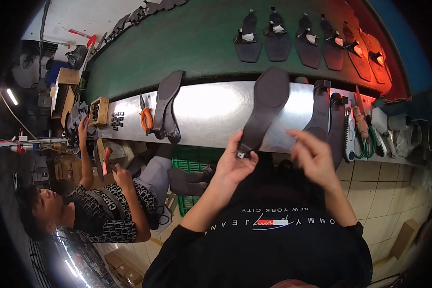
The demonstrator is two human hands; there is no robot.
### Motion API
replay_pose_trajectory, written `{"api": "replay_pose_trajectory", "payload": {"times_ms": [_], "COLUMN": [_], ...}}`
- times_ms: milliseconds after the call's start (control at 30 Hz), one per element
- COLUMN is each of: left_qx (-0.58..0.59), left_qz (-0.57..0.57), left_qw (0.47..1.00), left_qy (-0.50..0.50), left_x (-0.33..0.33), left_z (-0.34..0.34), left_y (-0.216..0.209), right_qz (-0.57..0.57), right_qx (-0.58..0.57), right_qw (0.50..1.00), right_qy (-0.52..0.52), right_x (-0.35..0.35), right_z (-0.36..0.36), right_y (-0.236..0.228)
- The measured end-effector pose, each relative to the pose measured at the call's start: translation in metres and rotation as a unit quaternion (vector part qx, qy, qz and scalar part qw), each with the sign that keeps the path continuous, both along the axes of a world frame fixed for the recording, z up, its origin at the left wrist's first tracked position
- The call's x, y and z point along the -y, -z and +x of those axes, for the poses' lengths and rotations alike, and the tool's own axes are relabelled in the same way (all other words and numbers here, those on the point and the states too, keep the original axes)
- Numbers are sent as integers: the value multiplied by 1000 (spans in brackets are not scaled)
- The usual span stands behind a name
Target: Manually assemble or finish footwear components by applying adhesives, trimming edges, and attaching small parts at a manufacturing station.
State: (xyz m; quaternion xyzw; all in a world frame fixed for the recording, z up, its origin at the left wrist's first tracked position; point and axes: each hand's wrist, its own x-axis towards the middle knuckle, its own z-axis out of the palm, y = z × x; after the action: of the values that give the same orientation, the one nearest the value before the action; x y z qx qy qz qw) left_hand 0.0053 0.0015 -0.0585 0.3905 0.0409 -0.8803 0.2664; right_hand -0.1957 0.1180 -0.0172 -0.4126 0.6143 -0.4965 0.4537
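My left hand [234, 165] grips a dark brown sandal sole [269, 103] by its near end, thumb on top. The sole tilts up over the metal ledge, and a small metal piece shows at the gripped end. My right hand [314, 157] hovers to the right of the sole, apart from it. Its curled fingers are smeared by motion, so I cannot tell whether they hold anything. Close beyond that hand, more dark soles [320, 110] rest on the ledge. Another pair of soles [168, 105] lies on the ledge to the left.
Orange-handled pliers [145, 117], small dark pieces [117, 121] and a wooden box [99, 111] sit left on the metal ledge [206, 110]. Sandals [278, 41] line the green belt [187, 43]. Tools [360, 125] lie right. A co-worker [105, 201] works at left beside a green crate [189, 165].
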Motion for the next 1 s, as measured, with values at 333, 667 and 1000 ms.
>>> {"api": "replay_pose_trajectory", "payload": {"times_ms": [333,667,1000], "left_qx": [-67,141,213], "left_qz": [15,-312,-455], "left_qw": [997,940,863], "left_qy": [28,-1,-47], "left_x": [-25,-18,-20], "left_z": [-17,-15,-27], "left_y": [-16,-21,-25], "right_qz": [-109,59,85], "right_qx": [33,251,399], "right_qw": [993,955,910], "right_qy": [-34,-144,-78], "right_x": [-7,-9,-5], "right_z": [47,27,42], "right_y": [37,7,9]}}
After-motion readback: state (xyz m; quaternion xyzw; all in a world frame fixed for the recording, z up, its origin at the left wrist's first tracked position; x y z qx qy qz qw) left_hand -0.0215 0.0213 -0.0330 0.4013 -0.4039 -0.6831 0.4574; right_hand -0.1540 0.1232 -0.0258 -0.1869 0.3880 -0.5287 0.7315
